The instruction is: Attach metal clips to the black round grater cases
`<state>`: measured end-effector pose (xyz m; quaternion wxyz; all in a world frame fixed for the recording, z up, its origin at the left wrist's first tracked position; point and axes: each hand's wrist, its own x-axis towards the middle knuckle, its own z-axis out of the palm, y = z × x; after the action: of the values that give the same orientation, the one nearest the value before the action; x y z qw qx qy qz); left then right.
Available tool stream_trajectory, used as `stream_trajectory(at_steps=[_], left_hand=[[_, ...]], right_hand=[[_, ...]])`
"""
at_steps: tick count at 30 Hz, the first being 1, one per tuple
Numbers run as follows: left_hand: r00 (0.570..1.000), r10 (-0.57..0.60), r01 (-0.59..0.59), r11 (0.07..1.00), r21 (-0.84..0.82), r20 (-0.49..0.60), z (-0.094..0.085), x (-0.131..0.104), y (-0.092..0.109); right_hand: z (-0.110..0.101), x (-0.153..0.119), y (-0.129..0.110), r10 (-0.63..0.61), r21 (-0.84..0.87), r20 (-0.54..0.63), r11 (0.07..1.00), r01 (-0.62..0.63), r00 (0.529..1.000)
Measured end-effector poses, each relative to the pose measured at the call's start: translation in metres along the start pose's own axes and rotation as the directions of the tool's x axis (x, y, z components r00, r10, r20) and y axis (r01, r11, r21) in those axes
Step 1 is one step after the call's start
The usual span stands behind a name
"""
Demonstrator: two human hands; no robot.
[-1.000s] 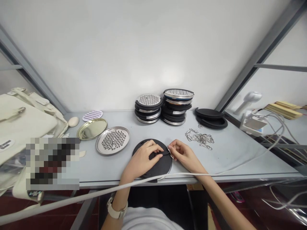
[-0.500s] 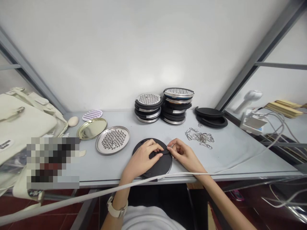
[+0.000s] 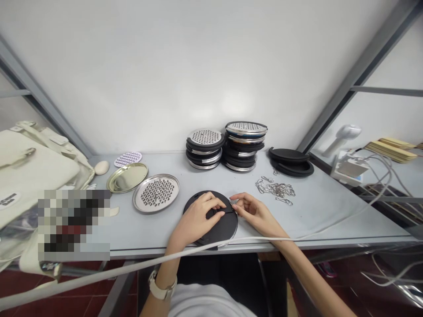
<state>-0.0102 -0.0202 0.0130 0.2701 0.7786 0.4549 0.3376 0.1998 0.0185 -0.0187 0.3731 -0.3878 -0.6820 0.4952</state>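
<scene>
Resting on a black round disc (image 3: 216,232) at the table's front edge, the left hand (image 3: 202,216) has its thumb and index finger a narrow gap apart; whether they pinch the strip between them I cannot tell. The right hand (image 3: 254,214) holds a small metal clip (image 3: 234,202) between thumb and index finger at the disc's three o'clock rim; its exact shape is mostly hidden.

From the disc, a loose pile of silver wire clips (image 3: 279,189) lies at two o'clock, with two black round covers (image 3: 289,155) beyond. Two stacks of black-rimmed round graters stand at twelve (image 3: 205,137) and one o'clock. Toward ten o'clock lie a silver grater plate (image 3: 156,193), a gold-toned round plate (image 3: 128,177) and a lilac perforated disc (image 3: 128,159).
</scene>
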Motion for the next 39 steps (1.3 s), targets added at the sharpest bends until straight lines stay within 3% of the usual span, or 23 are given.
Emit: stream_trajectory(at_steps=[7,28,39], left_hand=[[1.000,-0.008,0.008,1.000,-0.007,0.000,-0.001,0.000,0.000],[1.000,0.001,-0.001,1.000,0.001,-0.010,-0.001,0.000,0.002],[1.000,-0.012,0.012,1.000,0.005,0.004,0.000,0.000,0.000]], right_hand=[[-0.010,-0.004,-0.006,0.007,-0.008,0.114,1.000,-0.006,0.993],[-0.011,-0.005,-0.012,0.046,-0.030,0.119,0.999,-0.042,0.992],[-0.015,-0.003,-0.004,0.096,0.041,0.142,0.994,-0.103,0.985]])
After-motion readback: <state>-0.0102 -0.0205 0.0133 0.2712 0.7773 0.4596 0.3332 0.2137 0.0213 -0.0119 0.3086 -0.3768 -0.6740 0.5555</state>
